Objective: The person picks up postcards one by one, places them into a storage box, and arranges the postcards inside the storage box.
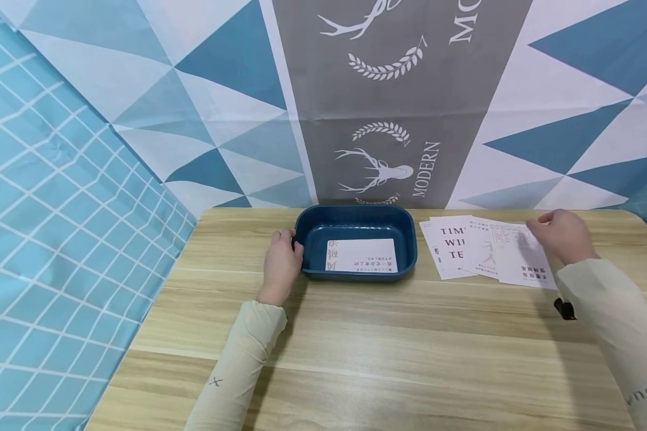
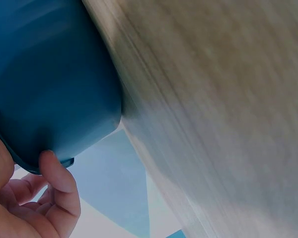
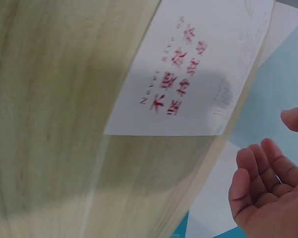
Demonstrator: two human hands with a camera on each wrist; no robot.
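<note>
Blue tray (image 1: 356,277), card (image 1: 361,254) inside: your left hand (image 1: 281,266) clamps its rim. Loose cards (image 1: 482,254), on worktop (image 1: 377,347): your right hand (image 1: 566,236) near, fingers apart. Apparent step: pickup, next needing a pinch.

Upright blue box (image 1: 313,248) holding one printed card (image 1: 361,256); overlapping white cards (image 1: 480,254) lie beside it

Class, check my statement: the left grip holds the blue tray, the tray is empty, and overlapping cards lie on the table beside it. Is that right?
Not quite: the blue tray is not empty. The head view shows a printed card inside. The rest stands: the left grip holds the tray, and overlapping cards lie on the table beside it.
</note>
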